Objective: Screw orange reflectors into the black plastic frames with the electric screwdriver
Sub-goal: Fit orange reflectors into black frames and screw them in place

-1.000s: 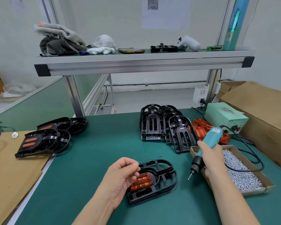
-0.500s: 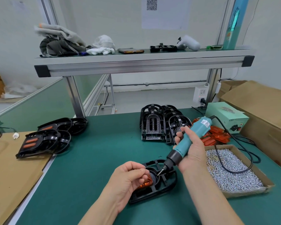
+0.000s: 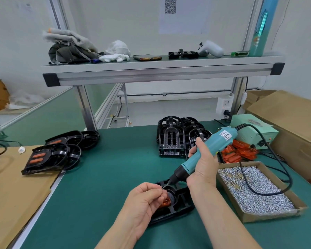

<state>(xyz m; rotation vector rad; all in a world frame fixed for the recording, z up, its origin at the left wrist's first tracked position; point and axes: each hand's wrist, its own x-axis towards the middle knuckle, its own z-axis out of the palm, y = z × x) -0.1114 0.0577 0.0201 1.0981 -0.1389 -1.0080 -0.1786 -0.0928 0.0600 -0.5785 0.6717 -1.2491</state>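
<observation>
A black plastic frame (image 3: 180, 203) lies on the green mat near the front, with an orange reflector (image 3: 165, 203) seated in it and mostly hidden by my left hand (image 3: 144, 202). That hand hovers over the frame with fingers curled, fingertips pinched at the screwdriver's bit; whether a screw sits there is too small to see. My right hand (image 3: 204, 168) grips the teal electric screwdriver (image 3: 205, 151), tilted down-left with its tip at the frame's upper left part.
A cardboard tray of silver screws (image 3: 255, 193) sits to the right, the tool's cable draped over it. Loose orange reflectors (image 3: 237, 153) and stacked bare frames (image 3: 172, 139) lie behind. Finished frames (image 3: 48, 157) rest at left. A green power box (image 3: 253, 132) stands back right.
My right hand swung the screwdriver from beside the screw tray leftward over the frame and lowered its tip to my left fingertips. My left hand shifted slightly over the reflector.
</observation>
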